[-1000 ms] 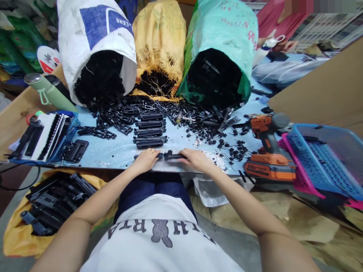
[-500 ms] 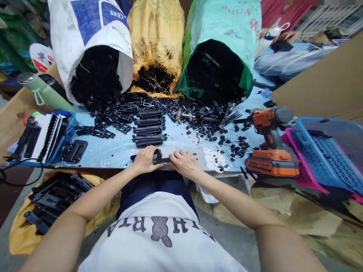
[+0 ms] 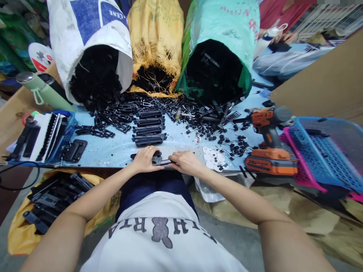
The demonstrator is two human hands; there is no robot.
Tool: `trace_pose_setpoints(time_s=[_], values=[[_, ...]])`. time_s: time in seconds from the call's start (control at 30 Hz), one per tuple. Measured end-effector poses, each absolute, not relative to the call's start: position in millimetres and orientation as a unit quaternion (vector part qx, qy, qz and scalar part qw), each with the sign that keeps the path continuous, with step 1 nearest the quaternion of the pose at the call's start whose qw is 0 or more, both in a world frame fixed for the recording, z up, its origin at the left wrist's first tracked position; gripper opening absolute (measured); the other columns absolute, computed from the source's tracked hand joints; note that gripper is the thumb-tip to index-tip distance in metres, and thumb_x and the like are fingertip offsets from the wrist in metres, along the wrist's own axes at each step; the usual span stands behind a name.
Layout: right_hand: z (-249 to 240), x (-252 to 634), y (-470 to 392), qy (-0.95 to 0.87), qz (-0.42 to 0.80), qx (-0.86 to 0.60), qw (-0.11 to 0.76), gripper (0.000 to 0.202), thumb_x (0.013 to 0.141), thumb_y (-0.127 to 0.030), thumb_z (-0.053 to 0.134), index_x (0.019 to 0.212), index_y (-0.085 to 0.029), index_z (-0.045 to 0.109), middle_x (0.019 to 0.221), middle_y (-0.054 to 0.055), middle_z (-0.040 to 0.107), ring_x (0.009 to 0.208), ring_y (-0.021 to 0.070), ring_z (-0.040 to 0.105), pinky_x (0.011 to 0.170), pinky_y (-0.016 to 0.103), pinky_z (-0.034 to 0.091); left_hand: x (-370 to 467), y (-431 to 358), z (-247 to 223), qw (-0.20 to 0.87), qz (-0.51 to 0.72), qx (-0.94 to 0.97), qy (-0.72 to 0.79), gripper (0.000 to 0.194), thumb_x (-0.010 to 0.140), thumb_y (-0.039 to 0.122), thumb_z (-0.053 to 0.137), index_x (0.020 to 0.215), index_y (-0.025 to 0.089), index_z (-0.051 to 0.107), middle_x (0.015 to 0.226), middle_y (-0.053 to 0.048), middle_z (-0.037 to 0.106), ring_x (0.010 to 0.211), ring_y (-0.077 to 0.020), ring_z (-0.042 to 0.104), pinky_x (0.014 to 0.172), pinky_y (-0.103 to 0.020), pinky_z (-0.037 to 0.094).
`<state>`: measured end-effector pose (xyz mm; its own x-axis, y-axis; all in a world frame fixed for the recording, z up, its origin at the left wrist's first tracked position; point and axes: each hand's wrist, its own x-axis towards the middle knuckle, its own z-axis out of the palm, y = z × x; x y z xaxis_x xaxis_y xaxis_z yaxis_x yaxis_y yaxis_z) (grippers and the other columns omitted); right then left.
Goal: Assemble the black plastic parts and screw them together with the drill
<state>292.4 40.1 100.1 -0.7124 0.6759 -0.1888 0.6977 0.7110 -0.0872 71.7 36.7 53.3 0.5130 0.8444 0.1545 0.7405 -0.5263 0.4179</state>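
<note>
At the table's front edge my left hand (image 3: 146,159) is closed round a long black plastic part (image 3: 157,158), whose left end sticks out past the fingers. My right hand (image 3: 185,162) grips the right side of that part, its fingers bent and pressed together; they hide much of it. Just beyond the hands lies a row of several similar black plastic pieces (image 3: 149,139). White round discs (image 3: 211,158) are spread to the right of my right hand.
An orange cordless drill (image 3: 269,141) stands at the right, beside blue and pink baskets (image 3: 320,151). Three sacks open toward me: white (image 3: 64,49), yellow (image 3: 155,34) and green (image 3: 224,22). Loose black parts (image 3: 113,113) spill before them. A co-worker's hand (image 3: 289,37) shows far right.
The fingers of my right hand have drawn in and bent more round the black plastic part, and the wrist has turned slightly. My left hand stays nearly in place.
</note>
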Motion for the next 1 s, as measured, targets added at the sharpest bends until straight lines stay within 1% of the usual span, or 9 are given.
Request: trace_pose_setpoints(time_s=[0.13,0.27,0.33,0.57,0.77,0.83,0.93,1.0], values=[[97.8,291.3,37.2,0.921,-0.064,0.378,0.068,0.040,0.095,-0.046,0.033,0.097,-0.016,0.060,0.091,0.009,0.064,0.081,0.0178,0.057,0.062,0.027,0.029,72.6,35.3,52.2,0.147,0.158,0.858,0.467,0.064,0.067,0.064,0.061,0.109,0.017,0.047,0.105,-0.010,0.058,0.098,-0.0259,0.056,0.082,-0.038,0.046],[100.2,294.7,37.1,0.931,-0.061,0.355,0.066,0.039,0.094,-0.047,0.033,0.094,-0.017,0.059,0.088,0.007,0.063,0.078,0.0170,0.057,0.061,0.027,0.027,73.9,36.4,51.1,0.150,0.151,0.856,0.470,0.071,0.062,0.067,0.063,0.110,0.017,0.046,0.105,-0.009,0.058,0.097,-0.0259,0.056,0.083,-0.038,0.046],[99.2,295.5,35.1,0.930,-0.048,0.360,0.058,0.039,0.095,-0.047,0.032,0.094,-0.017,0.059,0.087,0.006,0.063,0.078,0.0168,0.056,0.061,0.028,0.026,73.7,37.1,49.5,0.150,0.153,0.860,0.464,0.069,0.064,0.068,0.061,0.110,0.018,0.047,0.104,-0.010,0.058,0.097,-0.0260,0.057,0.083,-0.038,0.046],[96.4,287.0,28.0,0.928,0.024,0.369,0.036,0.038,0.097,-0.039,0.027,0.099,-0.016,0.057,0.089,0.010,0.062,0.083,0.0191,0.052,0.065,0.031,0.026,67.4,39.0,43.9,0.131,0.201,0.853,0.464,0.066,0.069,0.065,0.059,0.113,0.017,0.044,0.106,-0.011,0.057,0.100,-0.0265,0.057,0.083,-0.039,0.048],[111.6,281.2,33.0,0.932,0.018,0.360,0.050,0.034,0.096,-0.037,0.031,0.094,-0.015,0.057,0.089,0.011,0.061,0.084,0.0195,0.052,0.066,0.031,0.027,63.8,37.2,43.1,0.122,0.247,0.841,0.465,0.067,0.068,0.061,0.062,0.116,0.017,0.044,0.105,-0.012,0.058,0.101,-0.0263,0.058,0.085,-0.038,0.049],[115.4,281.2,35.4,0.932,0.004,0.358,0.058,0.034,0.096,-0.037,0.032,0.093,-0.015,0.057,0.089,0.011,0.061,0.083,0.0195,0.052,0.066,0.030,0.027,64.5,35.4,42.3,0.124,0.247,0.845,0.458,0.064,0.069,0.060,0.062,0.114,0.017,0.046,0.105,-0.012,0.059,0.101,-0.0260,0.058,0.085,-0.038,0.049],[116.8,281.5,38.9,0.936,-0.016,0.344,0.072,0.033,0.095,-0.040,0.036,0.092,-0.015,0.057,0.088,0.010,0.061,0.081,0.0192,0.053,0.065,0.030,0.026,67.3,33.0,41.1,0.128,0.228,0.863,0.431,0.051,0.075,0.056,0.058,0.107,0.017,0.050,0.099,-0.010,0.061,0.096,-0.0245,0.060,0.082,-0.037,0.050],[114.8,280.5,40.0,0.934,-0.009,0.350,0.070,0.033,0.095,-0.039,0.035,0.093,-0.015,0.057,0.089,0.010,0.061,0.083,0.0199,0.052,0.066,0.030,0.026,69.5,32.5,41.0,0.123,0.229,0.861,0.436,0.046,0.077,0.054,0.056,0.104,0.017,0.051,0.096,-0.010,0.062,0.093,-0.0238,0.061,0.080,-0.036,0.050]])
